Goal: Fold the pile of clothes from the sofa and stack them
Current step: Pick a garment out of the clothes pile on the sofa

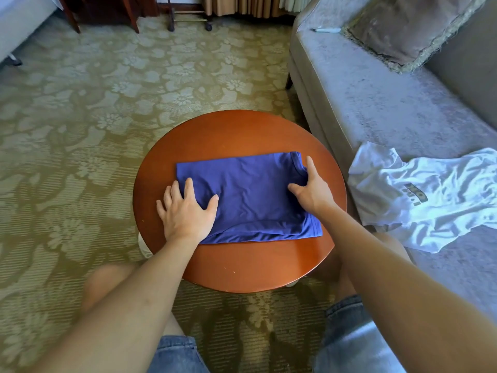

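A blue T-shirt (250, 195) lies folded into a rectangle on the round wooden table (236, 130). My left hand (185, 211) rests flat on its left near corner, fingers spread and straight. My right hand (313, 188) presses on the shirt's right side near the collar, with the thumb out to the left and the fingers partly tucked at the cloth's edge. A crumpled white T-shirt (419, 195) with a dark print lies unfolded on the grey sofa (376, 103) to the right.
A fringed cushion (411, 28) and a pen (325, 30) lie at the sofa's far end. Patterned carpet (94, 117) surrounds the table. Furniture legs and a wheeled rack (188, 20) stand at the back. My knees sit under the table's near edge.
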`<act>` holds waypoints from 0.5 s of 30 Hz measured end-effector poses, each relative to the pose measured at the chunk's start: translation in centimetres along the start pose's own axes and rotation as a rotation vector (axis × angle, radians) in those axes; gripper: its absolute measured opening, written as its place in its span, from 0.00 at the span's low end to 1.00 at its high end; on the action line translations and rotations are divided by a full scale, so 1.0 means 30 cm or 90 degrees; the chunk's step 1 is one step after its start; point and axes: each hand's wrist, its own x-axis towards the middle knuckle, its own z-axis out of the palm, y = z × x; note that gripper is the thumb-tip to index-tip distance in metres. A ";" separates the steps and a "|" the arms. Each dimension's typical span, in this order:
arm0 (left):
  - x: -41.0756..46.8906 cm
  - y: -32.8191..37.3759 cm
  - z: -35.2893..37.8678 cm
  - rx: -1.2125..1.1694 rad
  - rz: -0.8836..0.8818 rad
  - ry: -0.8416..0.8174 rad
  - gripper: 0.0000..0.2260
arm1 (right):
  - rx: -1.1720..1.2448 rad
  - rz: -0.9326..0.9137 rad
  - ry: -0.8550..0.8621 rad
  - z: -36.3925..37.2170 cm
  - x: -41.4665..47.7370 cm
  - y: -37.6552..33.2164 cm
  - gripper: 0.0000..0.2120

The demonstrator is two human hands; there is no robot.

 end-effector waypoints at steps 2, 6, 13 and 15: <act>-0.001 -0.001 0.003 -0.008 0.004 0.007 0.35 | -0.037 -0.040 0.000 0.019 -0.021 0.007 0.36; -0.001 -0.006 0.009 -0.018 0.019 0.024 0.34 | -0.080 -0.107 0.049 0.045 -0.051 0.065 0.34; -0.004 -0.005 0.008 -0.049 -0.031 0.068 0.37 | -0.228 -0.240 0.116 0.105 -0.060 0.132 0.27; -0.001 -0.003 0.003 -0.051 -0.049 0.073 0.37 | -0.214 -0.239 0.151 0.111 -0.058 0.143 0.26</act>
